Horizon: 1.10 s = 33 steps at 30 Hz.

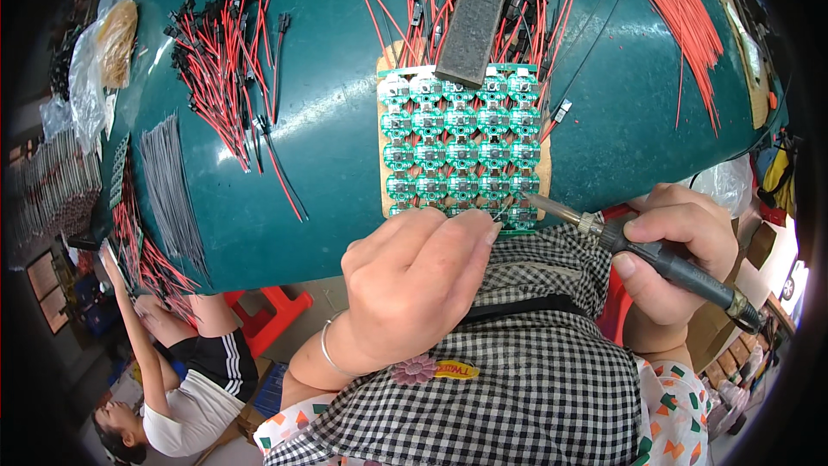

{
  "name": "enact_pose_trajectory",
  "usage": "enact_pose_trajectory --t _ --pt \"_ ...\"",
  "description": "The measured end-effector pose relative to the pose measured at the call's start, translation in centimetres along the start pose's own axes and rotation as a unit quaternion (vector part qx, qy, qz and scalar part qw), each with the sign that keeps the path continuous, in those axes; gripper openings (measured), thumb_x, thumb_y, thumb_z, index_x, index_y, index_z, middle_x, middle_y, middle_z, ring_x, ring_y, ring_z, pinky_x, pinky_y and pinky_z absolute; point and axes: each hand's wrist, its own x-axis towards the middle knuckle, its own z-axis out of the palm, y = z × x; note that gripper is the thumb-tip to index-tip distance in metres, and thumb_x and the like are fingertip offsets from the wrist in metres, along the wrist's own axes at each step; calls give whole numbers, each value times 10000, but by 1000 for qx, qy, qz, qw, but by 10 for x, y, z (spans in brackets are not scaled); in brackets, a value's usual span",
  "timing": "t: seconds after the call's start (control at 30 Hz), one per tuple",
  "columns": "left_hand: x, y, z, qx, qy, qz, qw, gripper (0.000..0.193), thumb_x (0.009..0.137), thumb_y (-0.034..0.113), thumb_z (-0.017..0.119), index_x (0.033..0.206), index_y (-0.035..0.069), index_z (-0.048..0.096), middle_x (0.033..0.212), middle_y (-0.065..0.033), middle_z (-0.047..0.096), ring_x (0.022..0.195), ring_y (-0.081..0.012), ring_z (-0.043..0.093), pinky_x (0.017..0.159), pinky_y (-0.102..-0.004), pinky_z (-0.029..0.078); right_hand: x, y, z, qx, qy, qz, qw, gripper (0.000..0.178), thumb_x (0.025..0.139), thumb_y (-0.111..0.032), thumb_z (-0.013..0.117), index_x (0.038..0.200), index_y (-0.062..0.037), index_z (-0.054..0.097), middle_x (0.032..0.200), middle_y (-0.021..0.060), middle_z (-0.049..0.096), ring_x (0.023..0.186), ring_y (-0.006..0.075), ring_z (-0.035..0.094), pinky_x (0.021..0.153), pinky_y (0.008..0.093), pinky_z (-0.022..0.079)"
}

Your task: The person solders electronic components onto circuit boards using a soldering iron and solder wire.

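My right hand (677, 250) grips a soldering iron (660, 267) by its dark handle. The iron's metal tip reaches the lower right part of a green circuit board panel (461, 154), made of several rows of small round boards. Close beside that tip, my left hand (414, 272) is closed in a pinch at the panel's near edge. A thin wire shows at its fingertips, mostly hidden by the fingers. The panel lies on a brown backing board (387, 181). Across its far edge rests a dark rectangular bar (474, 17), with red and black connector leads fanning out beneath.
On the green table (319, 121), a pile of red and black connector leads (228, 69) lies left. Nearby are grey wires (171, 190); red wires (677, 26) lie far right. At lower left another person (185, 380) sits beside a red stool (272, 315), one arm reaching the table.
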Motion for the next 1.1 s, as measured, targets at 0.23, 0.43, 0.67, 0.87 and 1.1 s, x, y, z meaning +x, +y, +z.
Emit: enact_pose_trajectory --t 0.23,0.43,0.67,0.87,1.1 --pt "0 -4 9 9 -5 25 1000 213 726 -66 812 891 30 718 656 -54 613 526 -195 568 491 -310 441 3 -4 2 -30 -20 -21 999 229 683 -93 837 852 -31 696 653 75 653 501 183 593 469 290 436" --pt "-2 -3 15 32 11 24 999 206 725 -67 812 876 29 710 650 -58 606 523 -200 569 483 -321 444 7 -5 5 -17 -49 -74 996 240 694 -70 842 896 -23 721 650 64 645 504 199 606 462 308 459" --pt "-2 -1 9 8 3 17 1000 194 727 -68 812 843 23 686 652 -49 617 516 -168 563 476 -294 424 10 -11 2 -35 -76 -79 993 228 699 -57 834 896 -21 726 636 63 627 521 218 623 462 318 474" --pt "2 -2 6 -36 40 25 998 174 740 -80 800 827 18 685 655 -58 625 521 -155 561 487 -284 426 0 -2 -9 16 17 -13 1000 229 665 -131 827 832 -23 714 618 54 619 491 177 563 465 295 418" --pt "5 -2 10 -15 -22 20 999 194 734 -74 795 879 25 712 658 -61 610 546 -199 570 515 -313 443 0 5 -6 24 22 -1 999 214 634 -99 811 808 -10 724 600 58 608 502 157 544 470 284 381"
